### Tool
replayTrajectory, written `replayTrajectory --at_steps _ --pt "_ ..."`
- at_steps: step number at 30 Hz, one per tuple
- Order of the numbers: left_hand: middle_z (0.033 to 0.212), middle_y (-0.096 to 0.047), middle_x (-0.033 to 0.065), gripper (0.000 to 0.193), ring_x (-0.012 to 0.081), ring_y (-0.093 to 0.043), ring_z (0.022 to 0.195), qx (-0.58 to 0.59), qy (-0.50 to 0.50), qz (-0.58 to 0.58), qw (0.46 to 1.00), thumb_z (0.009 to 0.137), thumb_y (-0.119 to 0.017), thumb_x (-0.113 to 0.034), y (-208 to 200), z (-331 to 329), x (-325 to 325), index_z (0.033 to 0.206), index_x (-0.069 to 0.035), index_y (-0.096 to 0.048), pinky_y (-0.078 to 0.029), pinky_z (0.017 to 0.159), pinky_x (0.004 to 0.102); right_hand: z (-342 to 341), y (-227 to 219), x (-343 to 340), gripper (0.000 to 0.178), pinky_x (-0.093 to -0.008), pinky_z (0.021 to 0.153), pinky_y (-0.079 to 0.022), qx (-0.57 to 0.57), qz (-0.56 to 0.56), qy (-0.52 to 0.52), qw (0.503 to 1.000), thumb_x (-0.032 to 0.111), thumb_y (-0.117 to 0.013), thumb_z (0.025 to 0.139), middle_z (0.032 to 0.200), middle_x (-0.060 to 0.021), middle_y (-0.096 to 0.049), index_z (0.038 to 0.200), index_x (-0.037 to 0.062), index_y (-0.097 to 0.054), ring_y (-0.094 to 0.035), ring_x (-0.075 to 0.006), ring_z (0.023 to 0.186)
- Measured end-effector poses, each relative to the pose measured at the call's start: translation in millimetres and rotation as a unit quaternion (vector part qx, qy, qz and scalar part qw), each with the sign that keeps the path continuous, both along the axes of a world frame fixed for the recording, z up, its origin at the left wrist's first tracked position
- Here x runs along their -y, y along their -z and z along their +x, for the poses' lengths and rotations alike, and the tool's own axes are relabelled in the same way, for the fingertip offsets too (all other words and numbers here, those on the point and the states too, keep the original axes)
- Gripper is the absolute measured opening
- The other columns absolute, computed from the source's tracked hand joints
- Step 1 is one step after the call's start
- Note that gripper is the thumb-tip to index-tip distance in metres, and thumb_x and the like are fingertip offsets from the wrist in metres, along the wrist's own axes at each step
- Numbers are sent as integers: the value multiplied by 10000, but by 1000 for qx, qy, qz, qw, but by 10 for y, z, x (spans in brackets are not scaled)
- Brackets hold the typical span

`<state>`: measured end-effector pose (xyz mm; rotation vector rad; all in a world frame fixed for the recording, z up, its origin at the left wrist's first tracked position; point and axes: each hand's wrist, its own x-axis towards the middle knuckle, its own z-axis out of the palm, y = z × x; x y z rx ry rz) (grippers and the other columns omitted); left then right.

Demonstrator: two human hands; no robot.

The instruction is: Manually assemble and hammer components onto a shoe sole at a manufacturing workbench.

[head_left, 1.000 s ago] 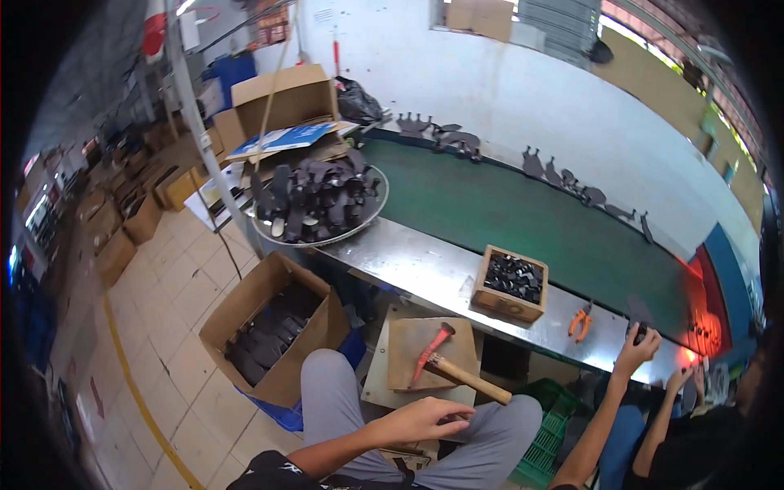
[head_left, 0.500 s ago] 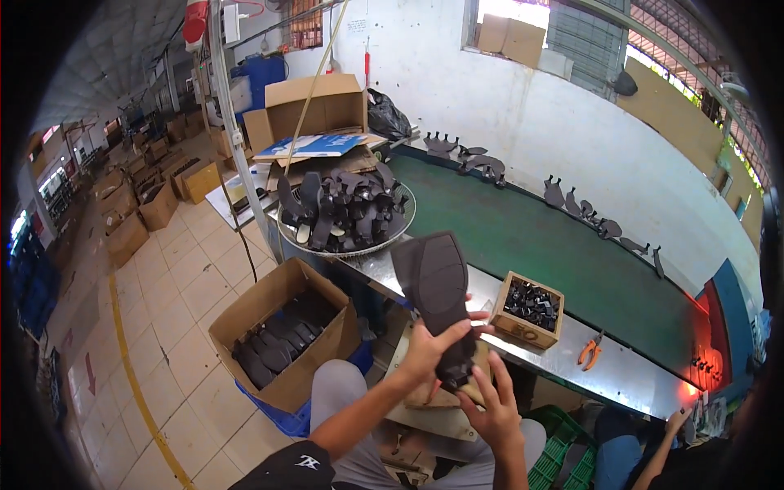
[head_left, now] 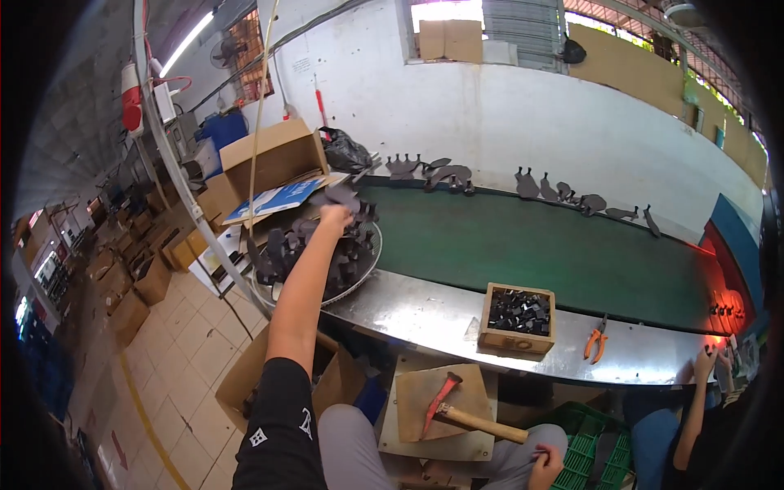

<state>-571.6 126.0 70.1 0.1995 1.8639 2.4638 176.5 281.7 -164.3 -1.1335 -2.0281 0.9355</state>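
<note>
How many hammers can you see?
1. The hammer, with a red head and wooden handle, lies on the square brown board, its handle pointing toward the person's right hand. More could be hidden out of sight.

I list one dark grey, flat, sole-shaped piece (head_left: pixel 341 195), blurred, gripped at its near edge, over a heap of dark grey and black sole-shaped pieces (head_left: pixel 286 247). The heap I enter as loose, overlapping, at mixed angles, filling a round, shallow, pale-rimmed basket (head_left: pixel 367 278).

The left arm (head_left: pixel 300 302) stretches forward, left hand (head_left: pixel 336 216) gripping, right hand (head_left: pixel 546 469) curled low.
</note>
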Motion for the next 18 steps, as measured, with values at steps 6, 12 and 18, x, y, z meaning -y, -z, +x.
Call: replayTrajectory --at_steps 6,12,18 --pt "1133 -646 171 358 301 -686 902 92 -9 -204 975 932 -589 -97 295 367 -253 1243 73 -540 -588 716 414 -43 -9 -6 212 -400 848 -514 18 28 47 998 132 -582 901 973 -193 -702 1049 49 -710 -679 -286 921" --pt "1057 -681 88 334 146 -660 743 -138 70 -135 979 946 -543 -112 197 994 198 1265 -13 -554 -509 634 259 -142 253 -52 144 -346 641 -489 -37 109 -25 993 -41 -498 870 828 -146 -616 909 -34 -637 -624 -258 720" --pt "809 -694 71 221 97 -620 615 -120 240 -149 952 1000 -517 -144 1029 2714 332 1141 -24 -638 -417 501 214 22 233 -91 144 -359 647 -471 -63 69 37 995 90 -533 969 830 -154 -611 889 0 -613 -607 -278 743"
